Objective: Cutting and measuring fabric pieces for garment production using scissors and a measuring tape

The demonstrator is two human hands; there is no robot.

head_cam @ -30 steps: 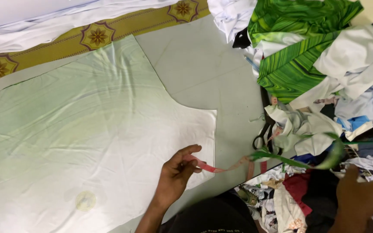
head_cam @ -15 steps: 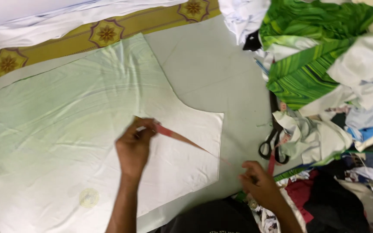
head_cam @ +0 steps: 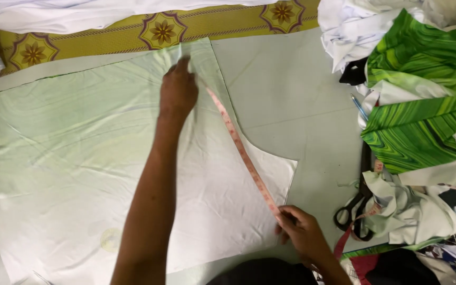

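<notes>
Head view, looking down at floor-level work surface.

Pale green cloth point(head_cam: 80, 158) lies flat on a larger grey sheet point(head_cam: 291, 95); its right edge is cut in a curve that runs down to a squared lower corner.

Pink measuring tape point(head_cam: 238, 145) is stretched taut and straight, on a diagonal along that curved edge, from upper middle to lower right.

Left hand point(head_cam: 178, 92): arm reaches far forward, fingers bent, fingertips pressing the upper end of the tape onto the cloth near its top edge.

Right hand point(head_cam: 302, 232): curled, pinching the lower end of the tape between thumb and fingers, resting near the cloth's lower right corner. A loose length of tape trails off to the right of this hand.

Black-handled scissors point(head_cam: 352, 214) lie on the grey sheet just right of the right hand, not touched.

Heap of fabric pieces point(head_cam: 423, 116), green-patterned and white, fills the right side. Yellow patterned mat point(head_cam: 133, 31) shows along the top
</notes>
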